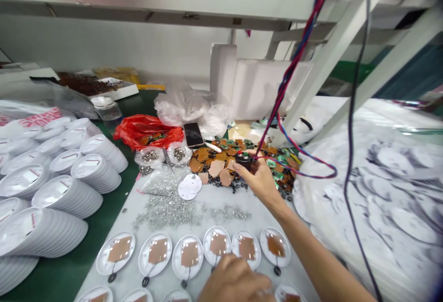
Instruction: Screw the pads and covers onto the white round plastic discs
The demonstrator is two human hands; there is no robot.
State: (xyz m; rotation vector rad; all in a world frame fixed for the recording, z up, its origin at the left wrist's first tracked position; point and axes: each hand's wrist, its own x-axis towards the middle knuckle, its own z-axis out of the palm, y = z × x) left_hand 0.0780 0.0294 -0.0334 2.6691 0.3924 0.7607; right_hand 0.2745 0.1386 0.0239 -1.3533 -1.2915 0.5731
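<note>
My right hand (259, 179) is raised over a heap of brown pads and green circuit boards (221, 161), pinching a small black round part (244, 160) with red and blue wires (297, 80) running up from it. My left hand (235, 281) sits at the bottom edge, curled just below a row of white round discs (217, 245), each carrying a brown square pad and a small black ring on a thin lead. Its fingers hide whatever lies under them. A loose spread of small silver parts (166, 209) lies left of my right hand.
Stacks of white discs (65, 198) stand on the green bench mat at left. A phone (193, 135), a red bag (147, 131) and plastic bags lie behind. A white shelf frame (339, 39) crosses above right, and a large pile of white sheets (391, 191) fills the right side.
</note>
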